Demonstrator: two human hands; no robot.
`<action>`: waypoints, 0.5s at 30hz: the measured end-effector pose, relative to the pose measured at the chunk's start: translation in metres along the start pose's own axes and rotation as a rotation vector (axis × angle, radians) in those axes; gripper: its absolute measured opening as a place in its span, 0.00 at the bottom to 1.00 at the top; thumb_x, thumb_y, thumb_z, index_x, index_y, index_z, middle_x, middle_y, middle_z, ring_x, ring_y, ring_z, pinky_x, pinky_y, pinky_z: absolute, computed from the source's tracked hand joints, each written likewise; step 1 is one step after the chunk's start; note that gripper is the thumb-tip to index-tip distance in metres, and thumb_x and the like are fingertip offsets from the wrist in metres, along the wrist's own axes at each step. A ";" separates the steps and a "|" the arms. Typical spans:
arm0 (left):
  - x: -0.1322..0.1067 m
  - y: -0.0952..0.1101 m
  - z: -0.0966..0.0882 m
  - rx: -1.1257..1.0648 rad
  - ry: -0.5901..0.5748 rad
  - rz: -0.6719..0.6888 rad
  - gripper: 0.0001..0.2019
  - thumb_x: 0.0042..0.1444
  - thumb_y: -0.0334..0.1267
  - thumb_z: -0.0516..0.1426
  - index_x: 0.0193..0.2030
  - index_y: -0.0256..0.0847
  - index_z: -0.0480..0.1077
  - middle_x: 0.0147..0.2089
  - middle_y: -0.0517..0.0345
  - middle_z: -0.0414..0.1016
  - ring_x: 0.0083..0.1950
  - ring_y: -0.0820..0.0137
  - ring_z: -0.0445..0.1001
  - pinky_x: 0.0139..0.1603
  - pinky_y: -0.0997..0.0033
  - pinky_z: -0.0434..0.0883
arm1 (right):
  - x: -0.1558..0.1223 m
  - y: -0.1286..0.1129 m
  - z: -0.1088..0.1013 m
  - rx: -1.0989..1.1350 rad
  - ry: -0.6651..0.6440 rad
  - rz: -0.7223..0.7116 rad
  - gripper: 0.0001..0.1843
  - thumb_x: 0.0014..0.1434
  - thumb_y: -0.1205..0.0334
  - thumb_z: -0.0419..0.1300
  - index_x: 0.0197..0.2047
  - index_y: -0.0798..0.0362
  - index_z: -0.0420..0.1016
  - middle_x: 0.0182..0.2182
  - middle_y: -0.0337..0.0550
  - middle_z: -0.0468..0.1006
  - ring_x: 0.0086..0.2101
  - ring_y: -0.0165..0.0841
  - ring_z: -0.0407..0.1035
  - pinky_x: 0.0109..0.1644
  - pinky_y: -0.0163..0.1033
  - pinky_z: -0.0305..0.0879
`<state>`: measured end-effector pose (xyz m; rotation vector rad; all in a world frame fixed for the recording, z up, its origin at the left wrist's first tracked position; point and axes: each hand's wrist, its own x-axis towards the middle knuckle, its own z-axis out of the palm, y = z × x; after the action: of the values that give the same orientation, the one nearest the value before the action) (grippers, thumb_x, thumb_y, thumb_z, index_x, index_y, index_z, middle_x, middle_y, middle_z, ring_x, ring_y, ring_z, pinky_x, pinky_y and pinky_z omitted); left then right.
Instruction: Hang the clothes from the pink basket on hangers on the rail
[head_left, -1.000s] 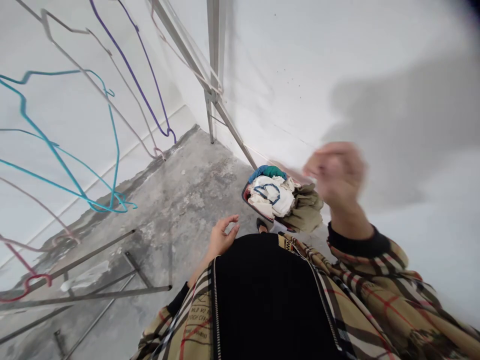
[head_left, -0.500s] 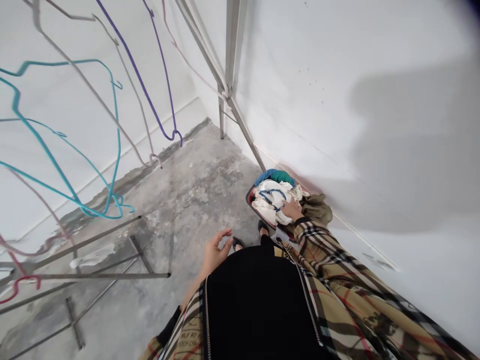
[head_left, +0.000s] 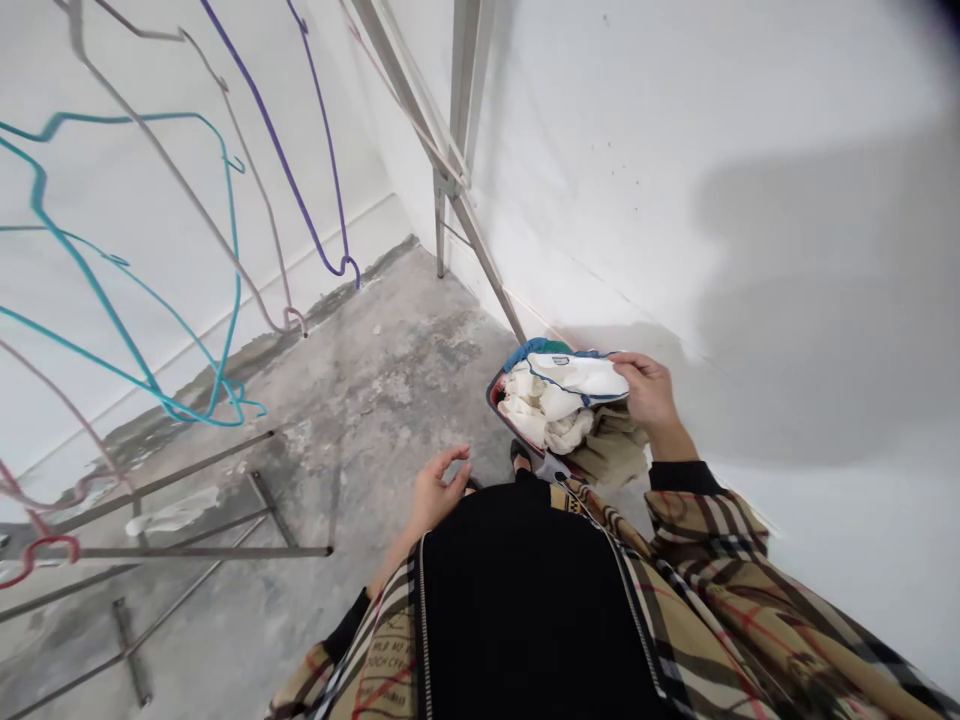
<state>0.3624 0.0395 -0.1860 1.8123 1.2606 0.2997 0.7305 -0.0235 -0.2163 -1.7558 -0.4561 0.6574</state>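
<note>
My right hand [head_left: 649,392] is closed on one end of a white garment with blue trim [head_left: 577,374], whose exact kind I cannot make out. The garment stretches leftward from my fingers over a dark-rimmed laundry basket [head_left: 493,392]. Cream and white clothes [head_left: 534,408] fill the basket, with a blue and green cloth [head_left: 527,350] at its far side. An olive-brown cloth [head_left: 611,445] hangs over the near right side. My left hand [head_left: 441,488] is held in front of my body, fingers curved and apart, holding nothing.
Teal hangers [head_left: 237,290], a purple hanger [head_left: 324,130] and pinkish hangers hang at the left. Below them stand metal rack legs [head_left: 202,552]. Another metal frame [head_left: 480,250] leans by the white wall [head_left: 600,180]. The floor [head_left: 375,370] is rough grey concrete.
My right hand has risen from the pile and moved right, drawing up the blue-trimmed white garment. My left hand has shifted only slightly.
</note>
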 end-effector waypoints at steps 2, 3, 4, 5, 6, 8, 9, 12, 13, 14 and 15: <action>0.005 0.004 0.001 -0.003 -0.010 0.036 0.15 0.57 0.43 0.57 0.48 0.42 0.75 0.46 0.51 0.81 0.51 0.62 0.79 0.56 0.59 0.72 | -0.008 -0.036 -0.009 0.133 -0.002 -0.060 0.09 0.47 0.58 0.64 0.32 0.51 0.79 0.30 0.40 0.79 0.33 0.35 0.72 0.37 0.39 0.67; 0.009 0.007 0.001 -0.007 -0.010 0.057 0.15 0.57 0.43 0.57 0.49 0.42 0.75 0.46 0.51 0.81 0.51 0.62 0.78 0.57 0.59 0.72 | -0.013 -0.054 -0.013 0.175 -0.021 -0.095 0.07 0.46 0.59 0.65 0.31 0.50 0.79 0.29 0.39 0.79 0.32 0.34 0.71 0.35 0.38 0.66; 0.012 0.011 0.001 -0.014 -0.009 0.078 0.15 0.57 0.43 0.57 0.49 0.42 0.75 0.46 0.51 0.81 0.52 0.63 0.78 0.58 0.59 0.71 | -0.018 -0.072 -0.016 0.200 -0.043 -0.132 0.05 0.46 0.60 0.66 0.29 0.49 0.79 0.29 0.38 0.78 0.31 0.33 0.70 0.34 0.38 0.65; 0.017 0.016 0.001 -0.027 -0.011 0.096 0.16 0.57 0.43 0.57 0.50 0.43 0.74 0.47 0.51 0.81 0.52 0.63 0.78 0.58 0.59 0.71 | -0.024 -0.090 -0.019 0.220 -0.066 -0.173 0.04 0.46 0.60 0.66 0.29 0.48 0.78 0.28 0.37 0.77 0.30 0.33 0.70 0.32 0.38 0.64; 0.022 0.023 0.001 -0.048 -0.023 0.108 0.17 0.57 0.43 0.57 0.52 0.43 0.73 0.48 0.51 0.80 0.53 0.64 0.77 0.58 0.59 0.71 | -0.031 -0.106 -0.021 0.238 -0.098 -0.215 0.03 0.46 0.61 0.67 0.28 0.47 0.78 0.28 0.37 0.77 0.29 0.33 0.69 0.31 0.38 0.63; 0.035 0.040 0.004 -0.123 -0.073 0.116 0.23 0.57 0.43 0.58 0.59 0.42 0.68 0.51 0.49 0.78 0.53 0.64 0.76 0.55 0.61 0.73 | -0.045 -0.135 -0.021 0.271 -0.184 -0.299 0.03 0.48 0.60 0.67 0.27 0.46 0.77 0.26 0.38 0.74 0.26 0.33 0.66 0.28 0.39 0.60; 0.041 0.049 0.007 -0.171 -0.105 0.117 0.27 0.56 0.44 0.59 0.63 0.42 0.64 0.54 0.47 0.76 0.52 0.65 0.76 0.52 0.63 0.74 | -0.052 -0.148 -0.020 0.287 -0.237 -0.340 0.03 0.48 0.59 0.68 0.27 0.46 0.77 0.24 0.38 0.72 0.25 0.33 0.64 0.26 0.39 0.58; 0.061 0.073 0.025 -0.273 -0.169 0.148 0.41 0.53 0.45 0.63 0.71 0.41 0.51 0.66 0.39 0.64 0.52 0.64 0.75 0.45 0.66 0.76 | -0.072 -0.178 -0.014 0.318 -0.402 -0.458 0.04 0.51 0.57 0.68 0.28 0.44 0.78 0.22 0.38 0.67 0.23 0.32 0.59 0.24 0.38 0.54; 0.066 0.079 0.032 -0.270 -0.176 0.178 0.45 0.51 0.46 0.64 0.71 0.41 0.49 0.68 0.37 0.60 0.53 0.62 0.74 0.45 0.65 0.76 | -0.078 -0.185 -0.011 0.324 -0.455 -0.494 0.04 0.52 0.57 0.68 0.28 0.44 0.78 0.22 0.38 0.66 0.23 0.32 0.59 0.24 0.38 0.54; 0.069 0.084 0.039 -0.256 -0.174 0.215 0.47 0.49 0.46 0.66 0.72 0.40 0.49 0.68 0.37 0.60 0.54 0.61 0.73 0.47 0.64 0.76 | -0.084 -0.192 -0.009 0.331 -0.504 -0.525 0.03 0.53 0.57 0.67 0.29 0.44 0.79 0.23 0.38 0.66 0.24 0.32 0.60 0.25 0.38 0.55; 0.072 0.087 0.045 -0.245 -0.170 0.247 0.47 0.47 0.45 0.67 0.71 0.39 0.50 0.66 0.38 0.63 0.54 0.60 0.74 0.49 0.62 0.75 | -0.089 -0.197 -0.007 0.342 -0.554 -0.556 0.03 0.55 0.58 0.67 0.30 0.43 0.79 0.24 0.39 0.67 0.24 0.31 0.60 0.25 0.38 0.55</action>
<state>0.4781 0.0688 -0.1651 1.7405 0.8447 0.4084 0.6724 -0.0289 -0.0078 -1.0350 -1.0953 0.7552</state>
